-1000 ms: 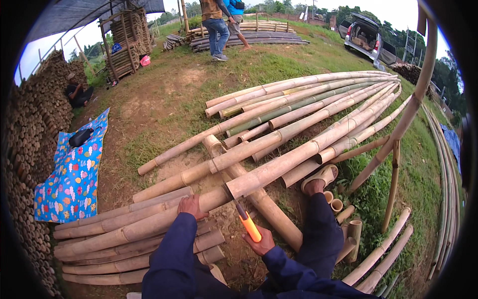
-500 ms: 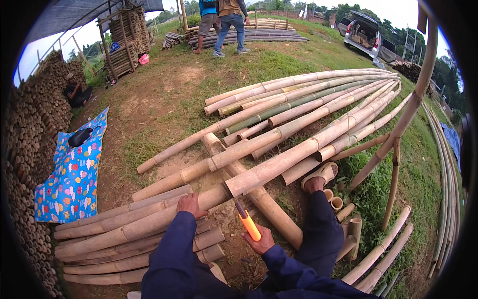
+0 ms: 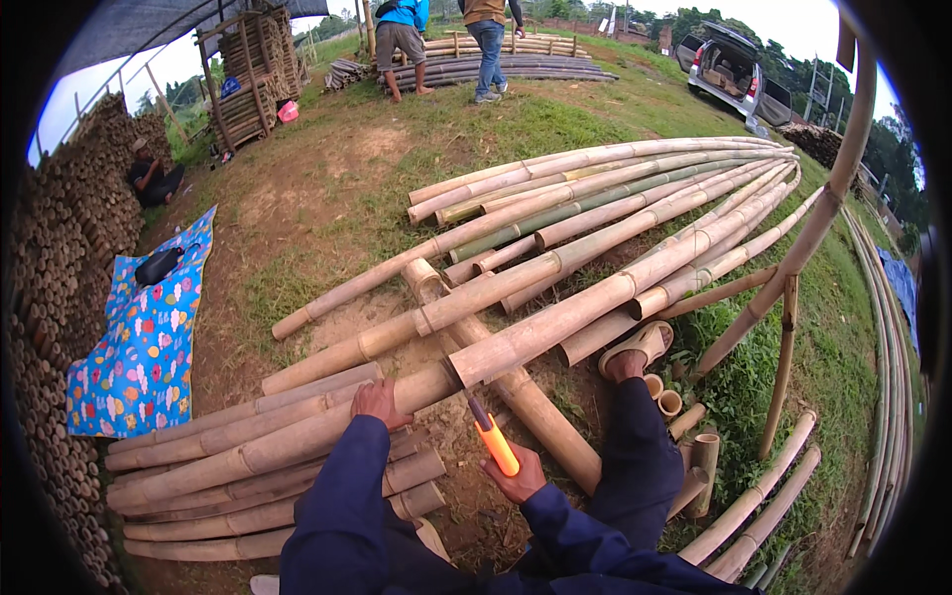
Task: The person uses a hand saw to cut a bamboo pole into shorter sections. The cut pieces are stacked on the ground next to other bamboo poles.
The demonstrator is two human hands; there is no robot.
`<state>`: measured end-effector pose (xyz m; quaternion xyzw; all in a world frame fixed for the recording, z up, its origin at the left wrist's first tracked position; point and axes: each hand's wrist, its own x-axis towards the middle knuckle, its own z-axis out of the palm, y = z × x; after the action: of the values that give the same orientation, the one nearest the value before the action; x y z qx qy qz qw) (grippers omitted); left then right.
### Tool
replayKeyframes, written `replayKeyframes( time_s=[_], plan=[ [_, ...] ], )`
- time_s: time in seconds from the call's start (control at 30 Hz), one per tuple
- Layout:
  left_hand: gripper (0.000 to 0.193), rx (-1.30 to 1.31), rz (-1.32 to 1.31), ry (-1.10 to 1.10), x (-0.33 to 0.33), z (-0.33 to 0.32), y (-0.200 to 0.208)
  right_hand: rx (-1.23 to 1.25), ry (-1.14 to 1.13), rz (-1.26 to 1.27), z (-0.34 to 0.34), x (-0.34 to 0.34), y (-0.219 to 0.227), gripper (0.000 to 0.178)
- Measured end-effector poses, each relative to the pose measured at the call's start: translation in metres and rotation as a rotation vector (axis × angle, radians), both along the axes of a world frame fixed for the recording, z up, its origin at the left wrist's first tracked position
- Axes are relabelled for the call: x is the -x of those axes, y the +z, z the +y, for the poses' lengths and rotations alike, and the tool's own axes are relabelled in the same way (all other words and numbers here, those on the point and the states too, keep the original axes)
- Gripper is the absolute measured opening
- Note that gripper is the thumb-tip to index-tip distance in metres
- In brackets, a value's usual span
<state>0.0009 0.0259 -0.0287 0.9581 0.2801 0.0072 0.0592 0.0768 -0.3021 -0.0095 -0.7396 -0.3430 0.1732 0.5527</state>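
Grass holds our bamboo pile; our left hand [image 3: 380, 402] presses a pole [image 3: 297, 436], right hand [image 3: 516, 479] fingers grip an orange-handled tool [image 3: 493, 442]; cutting looks barely begun.

Flowered blue mat [image 3: 144, 352] on grass, parked van [image 3: 736, 71], stacked cut bamboo wall [image 3: 59, 258] at left.

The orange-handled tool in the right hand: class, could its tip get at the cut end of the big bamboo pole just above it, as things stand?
Probably yes. The right hand holds the orange-handled tool with its tip just below the cut end of the bamboo pole, and nothing lies between them.
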Motion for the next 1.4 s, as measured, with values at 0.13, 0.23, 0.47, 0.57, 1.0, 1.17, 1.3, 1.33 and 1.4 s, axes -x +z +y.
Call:
replayKeyframes(
  time_s=[0.13, 0.23, 0.47, 0.57, 1.0, 1.17, 1.3, 1.33, 1.4],
  plan=[
    [0.085, 0.010, 0.020, 0.009, -0.004, -0.004, 0.005, 0.007, -0.010, 0.015, -0.002, -0.001, 0.000, 0.031],
    [0.085, 0.014, 0.022, 0.008, -0.003, -0.002, 0.003, 0.002, -0.012, 0.013, -0.001, -0.001, 0.001, 0.032],
    [0.086, 0.010, 0.025, 0.003, -0.003, -0.002, 0.002, -0.001, -0.009, 0.001, -0.002, -0.002, 0.000, 0.031],
    [0.086, 0.016, 0.022, 0.002, -0.003, -0.002, 0.003, -0.021, -0.021, -0.009, -0.002, -0.001, 0.001, 0.031],
    [0.085, 0.006, 0.014, 0.004, -0.004, -0.005, 0.008, -0.044, -0.040, 0.014, -0.004, 0.001, 0.003, 0.031],
    [0.086, 0.023, 0.022, 0.006, -0.003, -0.003, 0.006, -0.041, -0.041, -0.015, -0.004, 0.002, 0.008, 0.032],
    [0.086, -0.006, 0.005, 0.005, -0.002, 0.001, -0.004, -0.035, -0.049, -0.021, -0.004, 0.002, 0.010, 0.033],
    [0.086, -0.003, 0.010, 0.004, -0.002, 0.001, -0.004, -0.042, -0.052, -0.025, -0.005, 0.002, 0.010, 0.033],
    [0.087, 0.001, 0.020, 0.001, -0.002, 0.002, -0.004, -0.028, -0.048, -0.015, -0.005, 0.002, 0.010, 0.032]
  ],
)
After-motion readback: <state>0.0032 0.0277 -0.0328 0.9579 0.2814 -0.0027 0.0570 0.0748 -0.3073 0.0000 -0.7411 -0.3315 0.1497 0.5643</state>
